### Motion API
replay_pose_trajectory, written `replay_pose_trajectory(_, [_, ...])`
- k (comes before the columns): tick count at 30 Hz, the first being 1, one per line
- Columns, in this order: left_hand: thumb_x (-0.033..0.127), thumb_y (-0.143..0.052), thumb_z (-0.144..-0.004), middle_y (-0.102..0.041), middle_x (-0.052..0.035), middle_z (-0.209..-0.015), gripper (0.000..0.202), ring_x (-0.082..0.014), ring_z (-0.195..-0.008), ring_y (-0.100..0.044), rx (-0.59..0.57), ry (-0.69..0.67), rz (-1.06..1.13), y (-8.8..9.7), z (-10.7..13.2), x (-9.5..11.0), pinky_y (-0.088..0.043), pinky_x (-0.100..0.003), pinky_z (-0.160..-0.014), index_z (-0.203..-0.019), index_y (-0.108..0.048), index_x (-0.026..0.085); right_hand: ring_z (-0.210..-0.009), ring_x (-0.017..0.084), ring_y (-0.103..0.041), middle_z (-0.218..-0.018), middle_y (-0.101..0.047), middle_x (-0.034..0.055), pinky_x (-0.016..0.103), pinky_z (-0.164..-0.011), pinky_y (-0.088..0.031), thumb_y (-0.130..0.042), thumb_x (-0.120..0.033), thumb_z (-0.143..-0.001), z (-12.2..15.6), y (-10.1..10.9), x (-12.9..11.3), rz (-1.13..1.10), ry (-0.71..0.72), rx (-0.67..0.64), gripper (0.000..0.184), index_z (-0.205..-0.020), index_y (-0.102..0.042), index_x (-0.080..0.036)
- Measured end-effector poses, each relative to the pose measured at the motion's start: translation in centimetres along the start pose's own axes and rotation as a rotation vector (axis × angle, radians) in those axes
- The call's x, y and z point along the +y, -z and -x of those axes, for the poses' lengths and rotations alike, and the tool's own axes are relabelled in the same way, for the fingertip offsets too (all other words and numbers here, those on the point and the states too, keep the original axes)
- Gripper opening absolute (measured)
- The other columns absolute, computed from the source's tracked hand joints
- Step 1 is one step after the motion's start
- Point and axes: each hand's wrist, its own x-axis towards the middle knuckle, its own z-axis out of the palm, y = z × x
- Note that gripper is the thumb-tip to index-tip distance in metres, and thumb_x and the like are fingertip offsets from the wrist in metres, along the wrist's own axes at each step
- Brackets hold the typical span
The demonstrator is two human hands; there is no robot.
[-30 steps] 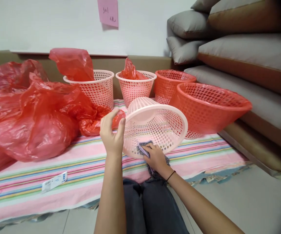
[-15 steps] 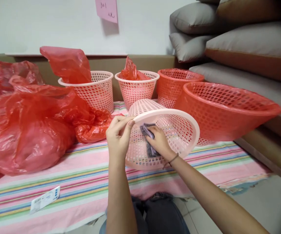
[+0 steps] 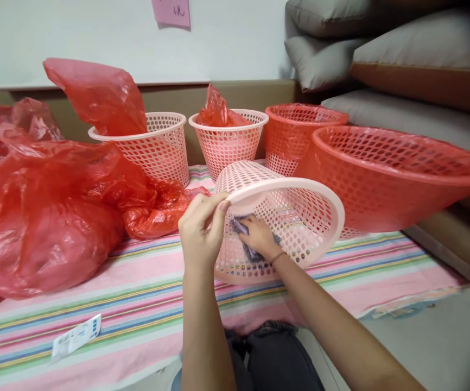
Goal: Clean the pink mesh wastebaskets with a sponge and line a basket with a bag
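A pale pink perforated plastic basket (image 3: 324,209) lies tipped on its side on the striped cloth, its mouth facing me. My left hand (image 3: 204,220) pinches the upper left of its rim between thumb and fingers. Inside the basket, my right hand (image 3: 259,236) grips a dark grey-purple cloth (image 3: 255,254) against the lower inner wall. Part of the cloth is hidden under the fingers. A thin dark band circles the right wrist.
Red plastic bags (image 3: 48,217) heap up at left. Behind stand two pink baskets (image 3: 173,146) (image 3: 255,138) holding red bags. Two red-lined baskets (image 3: 275,130) (image 3: 401,190) are at right, beside stacked grey cushions (image 3: 418,54). A white label (image 3: 76,336) lies on the striped cloth (image 3: 137,304).
My right hand and the cloth have gone a little deeper into the basket. The left hand keeps its hold on the rim. The whole view has shifted slightly.
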Motion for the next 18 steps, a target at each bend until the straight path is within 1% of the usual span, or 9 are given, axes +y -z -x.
replay_pose_trajectory(2, [0.026,-0.059,-0.092,-0.055,0.0023,-0.065,0.017,-0.0101,-0.058,-0.044,0.002,-0.003,0.007,0.1,0.1,0.0,-0.038,-0.024,-0.057,-0.093,-0.075,0.02,-0.104,0.024,-0.055,-0.123,-0.062,0.0053,0.036,-0.096,-0.04,-0.057,-0.03,-0.085,4.2,0.0,-0.4,-0.011,0.031,-0.01,0.042,-0.127,-0.063,-0.026])
replay_pose_trajectory(5, [0.026,-0.059,-0.092,-0.06,0.0016,-0.069,0.018,-0.0098,-0.06,-0.047,0.021,-0.002,0.032,0.4,0.4,-0.2,-0.039,-0.023,-0.059,-0.095,-0.075,0.019,-0.102,0.025,-0.054,-0.121,-0.062,0.005,0.037,-0.093,-0.042,-0.06,-0.028,-0.083,10.2,-0.1,-1.1,-0.073,0.048,0.004,0.042,-0.125,-0.064,-0.027])
replay_pose_trajectory(7, [0.027,-0.059,-0.092,-0.062,0.0011,-0.072,0.019,-0.01,-0.061,-0.048,0.027,0.015,0.046,0.8,0.6,-0.5,-0.04,-0.023,-0.061,-0.096,-0.076,0.019,-0.102,0.026,-0.054,-0.121,-0.063,0.0055,0.038,-0.093,-0.043,-0.063,-0.026,-0.079,12.6,0.2,-1.4,-0.134,0.052,-0.01,0.043,-0.123,-0.066,-0.025])
replay_pose_trajectory(9, [0.03,-0.059,-0.092,-0.061,0.0009,-0.072,0.02,-0.0108,-0.063,-0.049,0.02,0.042,0.053,1.3,0.7,-0.7,-0.041,-0.024,-0.062,-0.097,-0.076,0.021,-0.1,0.025,-0.057,-0.117,-0.065,0.0054,0.037,-0.093,-0.044,-0.064,-0.023,-0.077,13.0,1.0,-1.4,-0.186,0.061,-0.064,0.042,-0.119,-0.068,-0.023])
replay_pose_trajectory(11, [0.032,-0.059,-0.092,-0.06,0.0007,-0.07,0.021,-0.0119,-0.064,-0.05,0.015,0.065,0.055,1.7,0.8,-1.0,-0.041,-0.024,-0.062,-0.096,-0.076,0.021,-0.101,0.023,-0.059,-0.115,-0.067,0.0051,0.034,-0.093,-0.044,-0.064,-0.023,-0.078,11.3,2.2,-1.2,-0.197,0.068,-0.083,0.04,-0.118,-0.069,-0.023])
replay_pose_trajectory(12, [0.033,-0.059,-0.092,-0.059,0.0006,-0.069,0.021,-0.0123,-0.064,-0.05,0.012,0.074,0.058,1.8,0.9,-1.1,-0.041,-0.025,-0.062,-0.096,-0.077,0.022,-0.102,0.022,-0.06,-0.116,-0.067,0.005,0.033,-0.094,-0.044,-0.062,-0.024,-0.08,9.7,2.8,-1.0,-0.179,0.059,-0.065,0.04,-0.119,-0.068,-0.023])
replay_pose_trajectory(14, [0.034,-0.059,-0.092,-0.058,0.0005,-0.067,0.022,-0.0128,-0.064,-0.05,0.009,0.086,0.061,2.1,1.1,-1.2,-0.04,-0.025,-0.06,-0.096,-0.077,0.022,-0.109,0.021,-0.059,-0.123,-0.066,0.0058,0.031,-0.097,-0.042,-0.059,-0.027,-0.084,5.7,3.7,-0.8,-0.111,0.011,0.009,0.042,-0.125,-0.064,-0.022])
replay_pose_trajectory(16, [0.033,-0.058,-0.092,-0.056,0.0007,-0.066,0.022,-0.0127,-0.063,-0.049,0.011,0.094,0.058,2.3,1.3,-1.3,-0.039,-0.025,-0.059,-0.096,-0.077,0.022,-0.111,0.022,-0.059,-0.125,-0.065,0.0077,0.031,-0.098,-0.041,-0.058,-0.03,-0.086,1.5,3.8,-0.7,-0.069,-0.028,0.038,0.043,-0.127,-0.063,-0.02])
replay_pose_trajectory(18, [0.032,-0.059,-0.092,-0.056,0.0009,-0.066,0.021,-0.0123,-0.062,-0.048,0.015,0.099,0.05,2.4,1.5,-1.3,-0.038,-0.025,-0.058,-0.097,-0.077,0.022,-0.111,0.024,-0.059,-0.124,-0.066,0.0088,0.032,-0.097,-0.041,-0.058,-0.032,-0.086,-2.1,3.1,-0.8,-0.048,-0.043,0.034,0.041,-0.124,-0.064,-0.019])
